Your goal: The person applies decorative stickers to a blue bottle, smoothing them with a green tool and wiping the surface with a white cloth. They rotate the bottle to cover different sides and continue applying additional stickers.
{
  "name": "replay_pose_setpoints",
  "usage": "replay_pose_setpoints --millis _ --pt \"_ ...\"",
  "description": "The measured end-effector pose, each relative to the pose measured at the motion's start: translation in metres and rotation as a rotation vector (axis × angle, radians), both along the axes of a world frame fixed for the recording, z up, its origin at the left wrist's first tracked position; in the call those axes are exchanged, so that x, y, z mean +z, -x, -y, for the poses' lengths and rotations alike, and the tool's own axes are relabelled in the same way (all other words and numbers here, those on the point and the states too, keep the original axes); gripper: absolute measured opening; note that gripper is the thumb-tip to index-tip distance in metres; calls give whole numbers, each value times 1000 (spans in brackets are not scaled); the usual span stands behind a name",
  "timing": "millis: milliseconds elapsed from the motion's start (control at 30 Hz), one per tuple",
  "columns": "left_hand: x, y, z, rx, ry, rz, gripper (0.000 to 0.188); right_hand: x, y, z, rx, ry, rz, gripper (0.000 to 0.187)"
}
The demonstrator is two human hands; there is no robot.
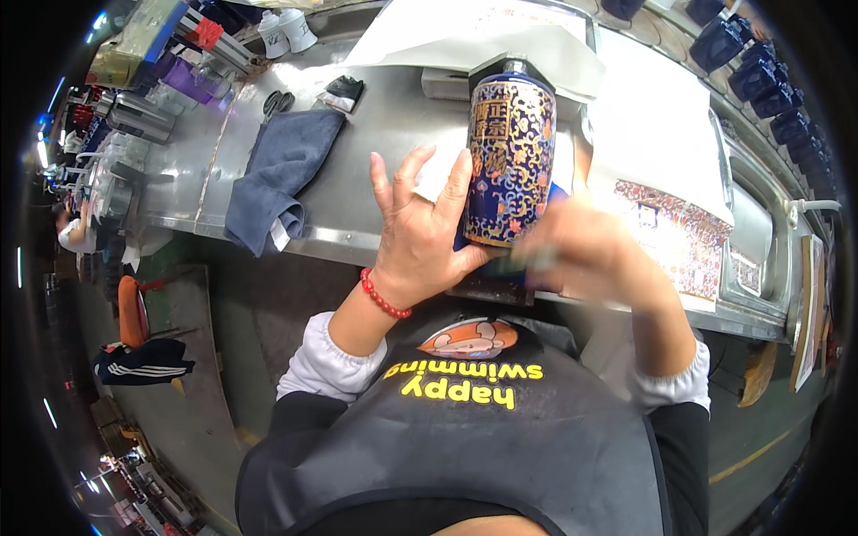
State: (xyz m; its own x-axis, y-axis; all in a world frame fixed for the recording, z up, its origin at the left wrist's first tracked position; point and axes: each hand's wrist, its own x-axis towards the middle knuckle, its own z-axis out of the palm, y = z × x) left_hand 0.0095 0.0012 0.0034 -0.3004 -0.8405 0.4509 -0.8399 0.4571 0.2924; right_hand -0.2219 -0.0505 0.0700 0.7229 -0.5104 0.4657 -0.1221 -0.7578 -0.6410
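A dark blue bottle (511, 165) covered in gold and coloured scroll decoration lies at the table's front edge, its neck pointing away from me. My left hand (418, 223), with red beads at the wrist, is open beside it. Its fingers spread upward and its thumb reaches toward the bottle's base; I cannot tell whether it touches. On the other side, my right hand (594, 246) is curled and smeared by motion close to the base. A blurred greenish thing (527, 259) shows at its fingers, its kind unclear.
A grey-blue cloth (281, 170) lies on the metal table (384, 116) at left, near black scissors (279, 103). Patterned printed sheets (679, 237) lie at right beside a metal tray (749, 223). Several blue bottles (769, 89) line the far right; two white bottles (286, 32) stand far left.
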Motion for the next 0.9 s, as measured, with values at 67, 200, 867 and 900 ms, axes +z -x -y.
replay_pose_setpoints --millis 67,200,867,900 --pt "4 2 -2 11 25 30 102 -6 -4 17 -494 -34 222 28" --pt "2 3 4 3 35 0 103 -5 -3 -1 18 356 19 32" --pt "-32 -11 19 -306 -246 -529 91 -81 14 -62 -162 368 -127 37" --pt "-31 -11 20 -314 -248 -530 91 -81 14 -64 -234 355 2 37"
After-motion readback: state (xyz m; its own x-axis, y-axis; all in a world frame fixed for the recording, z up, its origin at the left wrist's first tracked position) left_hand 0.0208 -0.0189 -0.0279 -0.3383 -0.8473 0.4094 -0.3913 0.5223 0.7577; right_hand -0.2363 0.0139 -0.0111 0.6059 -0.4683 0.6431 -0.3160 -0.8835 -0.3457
